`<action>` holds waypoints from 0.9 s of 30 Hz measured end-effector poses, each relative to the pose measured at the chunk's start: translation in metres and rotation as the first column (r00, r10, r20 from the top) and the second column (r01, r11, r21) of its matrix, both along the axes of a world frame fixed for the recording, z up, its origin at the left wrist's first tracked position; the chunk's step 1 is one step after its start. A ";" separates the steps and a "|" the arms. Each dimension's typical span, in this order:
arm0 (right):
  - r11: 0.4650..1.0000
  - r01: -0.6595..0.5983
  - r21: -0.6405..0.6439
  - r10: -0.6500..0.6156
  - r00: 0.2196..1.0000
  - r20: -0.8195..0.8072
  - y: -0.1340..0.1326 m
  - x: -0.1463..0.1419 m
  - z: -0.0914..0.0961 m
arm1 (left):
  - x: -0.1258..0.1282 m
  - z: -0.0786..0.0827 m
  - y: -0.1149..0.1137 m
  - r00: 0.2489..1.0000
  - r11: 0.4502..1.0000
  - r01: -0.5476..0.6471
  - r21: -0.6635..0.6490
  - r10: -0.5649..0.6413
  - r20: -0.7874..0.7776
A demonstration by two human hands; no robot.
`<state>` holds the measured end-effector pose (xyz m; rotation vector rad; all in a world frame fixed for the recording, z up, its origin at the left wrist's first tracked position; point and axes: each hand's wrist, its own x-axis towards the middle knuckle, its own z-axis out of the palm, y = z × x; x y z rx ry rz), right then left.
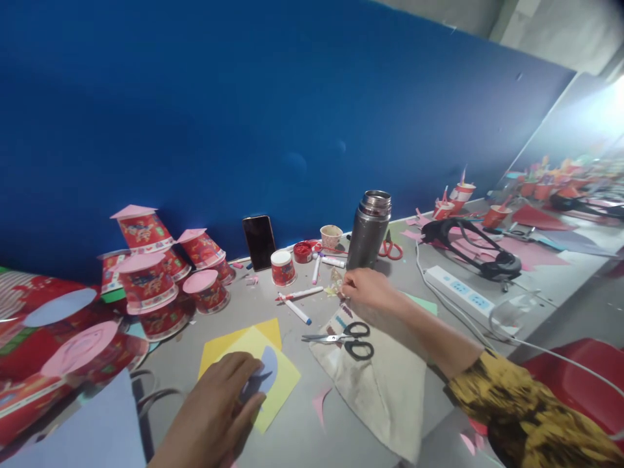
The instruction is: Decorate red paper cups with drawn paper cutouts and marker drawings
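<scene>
My left hand [221,406] is closed on a pale blue paper circle [270,368], fingers over it and thumb along its edge. Beneath lie sheets of yellow paper [280,396]. Stretched out across the table, my right hand [365,288] has its fingers drawn together beside a small crumpled, see-through yellowish piece [335,281]; what its fingertips hold, if anything, I cannot make out. Black-handled scissors [358,341] rest on a beige cloth [390,390] below my right forearm. Just behind that hand stands a grey metal flask [366,234] without a lid.
Red paper cups [146,283] with pink paper tops are stacked at left. A phone [260,242] leans on the blue wall. Markers [297,312], a white-bottomed cup [283,268] and red-handled scissors [391,249] lie mid-table. At right are a power strip [458,292] and black headgear [472,250].
</scene>
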<state>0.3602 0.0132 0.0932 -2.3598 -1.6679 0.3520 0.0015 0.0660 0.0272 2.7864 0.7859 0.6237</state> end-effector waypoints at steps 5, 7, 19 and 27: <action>1.000 -0.007 -0.026 0.009 0.998 0.070 0.010 -0.004 0.002 | -0.001 -0.001 0.000 1.000 0.995 0.020 0.101 -0.022 0.017; 0.999 -0.024 -0.031 0.027 0.996 0.089 0.014 -0.008 0.002 | 0.000 -0.001 0.000 0.999 0.992 0.041 0.117 -0.044 0.023; 0.998 -0.045 -0.046 0.049 0.994 0.096 0.021 -0.024 -0.007 | 0.001 -0.001 -0.006 0.999 0.998 0.052 0.023 -0.052 0.002; 1.000 -0.020 -0.017 0.021 0.998 0.053 0.020 -0.018 -0.023 | -0.001 -0.008 -0.003 0.998 0.999 0.048 -0.005 -0.048 -0.051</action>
